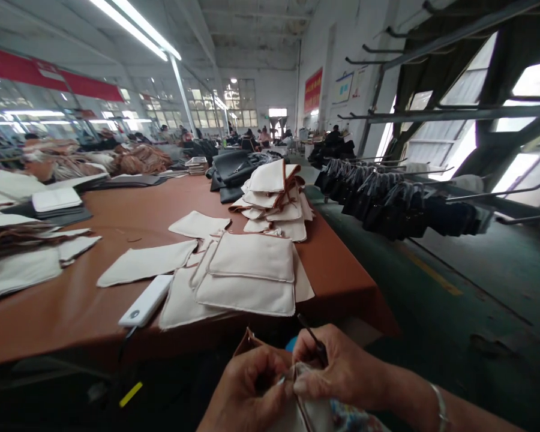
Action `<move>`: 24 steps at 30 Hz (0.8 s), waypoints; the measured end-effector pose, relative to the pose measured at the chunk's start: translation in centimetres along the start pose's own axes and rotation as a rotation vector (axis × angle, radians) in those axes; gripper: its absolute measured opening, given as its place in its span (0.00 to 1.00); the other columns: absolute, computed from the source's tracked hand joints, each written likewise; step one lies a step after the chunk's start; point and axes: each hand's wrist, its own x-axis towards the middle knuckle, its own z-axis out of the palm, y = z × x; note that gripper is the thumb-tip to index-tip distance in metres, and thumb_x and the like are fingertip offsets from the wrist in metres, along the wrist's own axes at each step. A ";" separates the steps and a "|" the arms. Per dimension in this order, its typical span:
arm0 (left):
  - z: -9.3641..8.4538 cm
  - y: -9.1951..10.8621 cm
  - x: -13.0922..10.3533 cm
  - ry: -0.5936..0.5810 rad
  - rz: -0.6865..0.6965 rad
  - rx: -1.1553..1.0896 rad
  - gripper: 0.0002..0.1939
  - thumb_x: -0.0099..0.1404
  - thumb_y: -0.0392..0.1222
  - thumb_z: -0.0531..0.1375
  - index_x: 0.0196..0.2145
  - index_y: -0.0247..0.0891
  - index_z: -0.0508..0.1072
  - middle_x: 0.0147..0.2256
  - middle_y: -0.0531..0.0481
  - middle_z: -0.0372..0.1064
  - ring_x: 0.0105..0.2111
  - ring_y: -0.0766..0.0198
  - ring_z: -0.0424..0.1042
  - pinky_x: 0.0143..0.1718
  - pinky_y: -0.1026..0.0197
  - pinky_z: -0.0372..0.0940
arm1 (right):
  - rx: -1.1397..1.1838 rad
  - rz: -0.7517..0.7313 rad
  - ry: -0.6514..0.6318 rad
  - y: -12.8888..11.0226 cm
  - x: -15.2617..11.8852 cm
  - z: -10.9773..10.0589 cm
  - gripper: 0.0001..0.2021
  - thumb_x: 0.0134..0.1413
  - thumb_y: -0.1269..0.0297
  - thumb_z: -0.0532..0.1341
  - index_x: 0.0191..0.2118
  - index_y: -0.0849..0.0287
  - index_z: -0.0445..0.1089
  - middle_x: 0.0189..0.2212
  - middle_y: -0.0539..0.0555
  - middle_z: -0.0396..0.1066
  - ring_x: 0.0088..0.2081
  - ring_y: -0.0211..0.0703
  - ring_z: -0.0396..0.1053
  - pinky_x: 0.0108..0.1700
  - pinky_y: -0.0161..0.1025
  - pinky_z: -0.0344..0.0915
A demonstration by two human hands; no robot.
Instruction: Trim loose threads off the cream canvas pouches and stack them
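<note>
Low in front of me, my left hand (pixel 252 384) is closed, with thumb and finger pinching the edge of a cream fabric piece with brown trim (pixel 312 415). Against it, my right hand (pixel 342 367) pinches the same edge. A thin, dark stick-like tool (pixel 314 336) also sits in my right hand; its kind cannot be made out. Part of a brown leather-like panel (pixel 248 339) shows behind my fingers. Just beyond, on the table's near edge, lie cream padded pouch pieces (pixel 252 257) overlapping one another.
A brown-covered table (pixel 139 210) spans the front. On it are a white power bank (pixel 146 302) with a cable, a taller cream-and-brown pile (pixel 279 195), and black material (pixel 231 171). Black bags (pixel 378 204) hang from a metal rack at right. People sit farther back.
</note>
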 end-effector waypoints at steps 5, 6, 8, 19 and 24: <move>-0.7 0.2 1.1 -0.050 -0.003 0.099 0.16 0.62 0.52 0.64 0.27 0.35 0.78 0.28 0.48 0.73 0.30 0.61 0.68 0.31 0.66 0.60 | -0.035 0.020 0.060 0.5 1.3 -0.2 0.06 0.49 0.66 0.64 0.29 0.64 0.70 0.23 0.49 0.65 0.26 0.35 0.57 0.27 0.31 0.54; -0.9 0.3 1.3 -0.057 -0.001 0.116 0.16 0.63 0.52 0.63 0.28 0.35 0.79 0.28 0.48 0.73 0.30 0.61 0.68 0.32 0.66 0.60 | -0.037 0.021 0.067 0.6 1.5 -0.3 0.05 0.49 0.66 0.64 0.29 0.63 0.70 0.23 0.49 0.65 0.26 0.35 0.57 0.27 0.32 0.54; -1.0 0.1 1.7 -0.065 -0.015 0.104 0.15 0.63 0.51 0.63 0.28 0.36 0.79 0.28 0.48 0.73 0.31 0.60 0.68 0.32 0.65 0.60 | -0.026 0.043 0.072 0.8 1.8 -0.4 0.05 0.48 0.67 0.64 0.27 0.63 0.70 0.22 0.48 0.63 0.25 0.34 0.55 0.27 0.31 0.53; -0.8 -3.0 3.7 -0.132 -0.226 -0.294 0.19 0.52 0.53 0.68 0.23 0.34 0.69 0.24 0.52 0.66 0.24 0.68 0.56 0.25 0.66 0.50 | -0.105 0.101 0.174 1.6 3.4 -0.5 0.03 0.42 0.70 0.64 0.24 0.63 0.70 0.19 0.46 0.63 0.23 0.33 0.54 0.24 0.30 0.51; -1.0 -3.5 4.2 -0.143 -0.285 -0.061 0.28 0.51 0.65 0.67 0.21 0.34 0.68 0.19 0.56 0.55 0.21 0.71 0.50 0.21 0.66 0.42 | -0.123 0.077 0.248 1.7 3.6 0.0 0.02 0.40 0.72 0.62 0.25 0.65 0.73 0.21 0.48 0.68 0.25 0.35 0.60 0.27 0.30 0.55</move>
